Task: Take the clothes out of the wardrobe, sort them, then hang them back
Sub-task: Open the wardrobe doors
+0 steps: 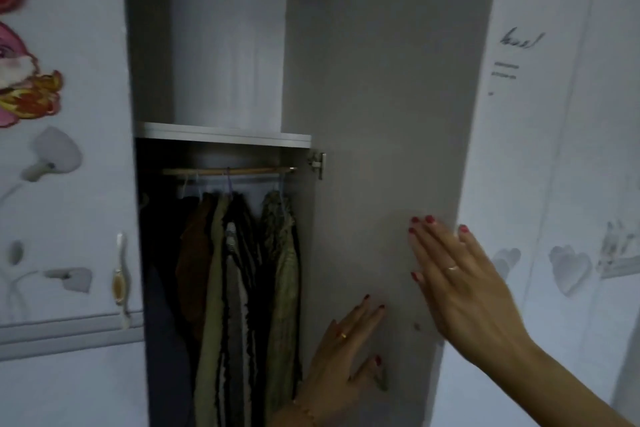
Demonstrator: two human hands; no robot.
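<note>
Wardrobe [69, 184] open, floral doors | clothes [235, 270] hang on rail [228, 170], none out | I see left hand [343, 354] and right hand [457, 274] flat, fingers spread, on inner door [388, 97], likely swinging it wide for access

Scrawled writing on the right door [519, 42] (illegible, too blurred).

dim room, pale wall [571, 149] with heart motifs, flower decal [24, 80]
</note>
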